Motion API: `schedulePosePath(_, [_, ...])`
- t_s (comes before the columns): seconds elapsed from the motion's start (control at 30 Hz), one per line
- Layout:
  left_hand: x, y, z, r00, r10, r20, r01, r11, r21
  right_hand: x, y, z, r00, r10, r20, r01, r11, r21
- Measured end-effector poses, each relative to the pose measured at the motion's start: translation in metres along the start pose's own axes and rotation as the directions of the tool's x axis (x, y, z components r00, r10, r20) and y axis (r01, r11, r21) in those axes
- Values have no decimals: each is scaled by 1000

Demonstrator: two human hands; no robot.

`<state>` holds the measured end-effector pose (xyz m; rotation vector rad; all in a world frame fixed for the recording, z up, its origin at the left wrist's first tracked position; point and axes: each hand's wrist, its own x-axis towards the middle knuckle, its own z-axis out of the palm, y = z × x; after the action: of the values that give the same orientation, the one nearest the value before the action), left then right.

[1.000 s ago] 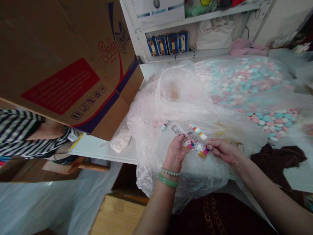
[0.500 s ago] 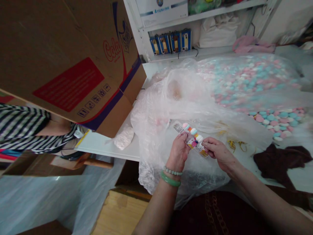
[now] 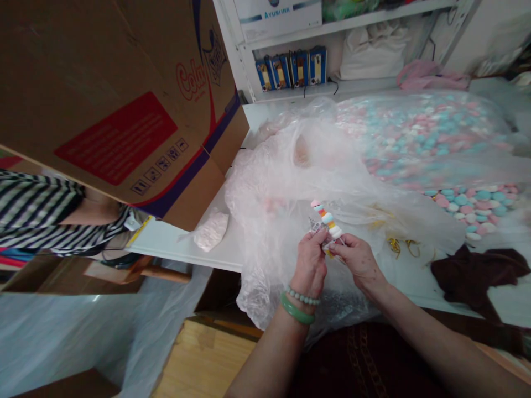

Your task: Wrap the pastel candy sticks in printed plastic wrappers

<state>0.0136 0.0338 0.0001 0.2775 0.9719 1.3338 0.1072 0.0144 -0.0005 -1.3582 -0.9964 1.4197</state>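
Observation:
Between my hands is a candy skewer (image 3: 326, 217), with soft-looking pink, orange, pale blue and white pieces in a row, pointing up and left. A clear, printed wrapper (image 3: 316, 225) is bunched at its lower left. My left hand (image 3: 311, 262) is closed on the wrapper beside the skewer. From the right, my right hand (image 3: 360, 264) pinches the lower end, thumb and fingers close to my left fingertips. The fingers hide the bottom of the skewer. Both hands are above a large translucent plastic bag (image 3: 274, 243) spread on the white table (image 3: 170, 243).
Loose pink, blue and white candies (image 3: 477, 207) lie at right, before a big filled bag (image 3: 431, 127). Gold ties (image 3: 402, 247) and a dark brown cloth (image 3: 473, 276) are nearer. A large cardboard box (image 3: 124, 99) stands left; beyond it is a person's striped sleeve (image 3: 37, 215).
My hands have come closer together around the skewer's lower end. The wrapper, spread out flat before, is now crumpled, and the skewer stands out more steeply.

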Motion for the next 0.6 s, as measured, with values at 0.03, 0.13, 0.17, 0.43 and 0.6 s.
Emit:
schedulePosePath(0.03, [1, -2, -1, 1000, -12, 13, 13, 1000, -12, 0, 0, 0, 1000, 25, 8, -25, 998, 55])
schedulePosePath(0.13, [6, -2, -5, 997, -71, 19, 72, 997, -30, 3, -2, -5, 995, 84, 56, -88, 993, 75])
schedulePosePath(0.17, [8, -1, -7, 997, -81, -4, 81, 996, -25, 4, -2, -8, 993, 92, 70, -94, 995, 37])
schedulePosePath(0.43, [21, 17, -23, 990, -39, -139, 47, 998, 49, 5, 4, -18, 993, 79, 89, -64, 985, -163])
schedulePosePath(0.6, [26, 7, -32, 978, 28, -207, -20, 999, 44, 4, 7, -17, 990, 92, 104, -73, 982, -173])
